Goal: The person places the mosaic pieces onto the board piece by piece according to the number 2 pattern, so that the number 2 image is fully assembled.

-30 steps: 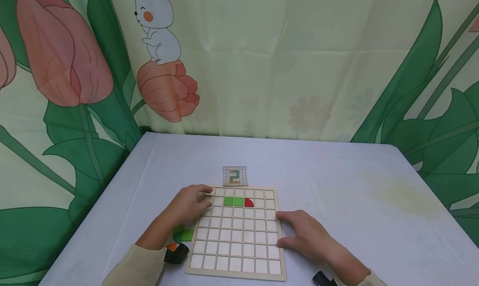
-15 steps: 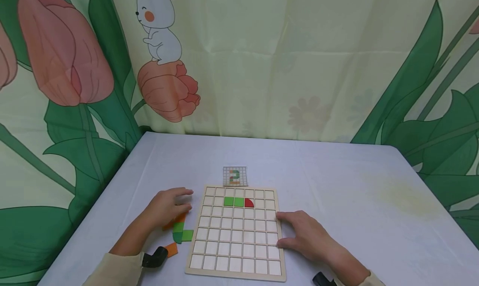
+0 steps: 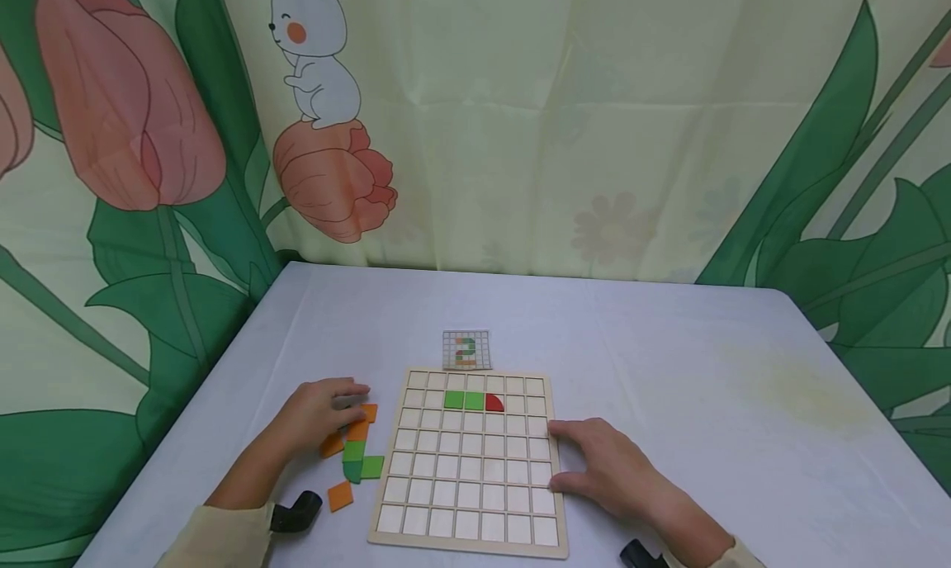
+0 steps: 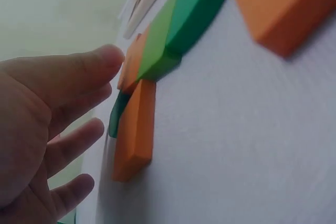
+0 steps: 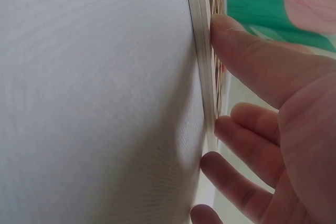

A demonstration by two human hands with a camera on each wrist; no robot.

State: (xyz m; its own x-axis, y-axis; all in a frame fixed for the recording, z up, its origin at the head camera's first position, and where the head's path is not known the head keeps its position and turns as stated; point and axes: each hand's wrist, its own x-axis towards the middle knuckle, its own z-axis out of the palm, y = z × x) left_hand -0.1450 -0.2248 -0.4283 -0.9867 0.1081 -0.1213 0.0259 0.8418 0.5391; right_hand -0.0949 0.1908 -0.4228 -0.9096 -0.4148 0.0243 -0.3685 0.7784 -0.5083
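Your left hand (image 3: 315,415) covers part of the loose tiles: in the head view the orange tile by your palm (image 3: 331,446) is partly hidden, and a dark green tile (image 4: 117,116) shows only as a sliver behind an orange one in the left wrist view. The near edge of the white-covered table (image 3: 669,362) is cut off, and so are your sleeves (image 3: 223,535). The right wrist view catches the wooden grid board (image 3: 468,543) nearly edge-on, so its cells are hard to read there. The coloured figure on the pattern card (image 3: 466,350), just past the board's far edge, is too small to follow cell by cell.

Your left fingers are extended, with the thumb apart from them, its tip right by the orange tile nearest the table's far edge (image 3: 369,413); you cannot tell whether it touches. The other loose tiles lie nearer you, between the board and the table's left edge, among them a light green tile (image 3: 372,467) beside the board.

Your right hand (image 3: 602,465) rests thumb and fingertips, spread apart, against the board's right edge. Two green squares (image 3: 464,400) and a red quarter-circle (image 3: 494,403) sit in its second row from the far edge.
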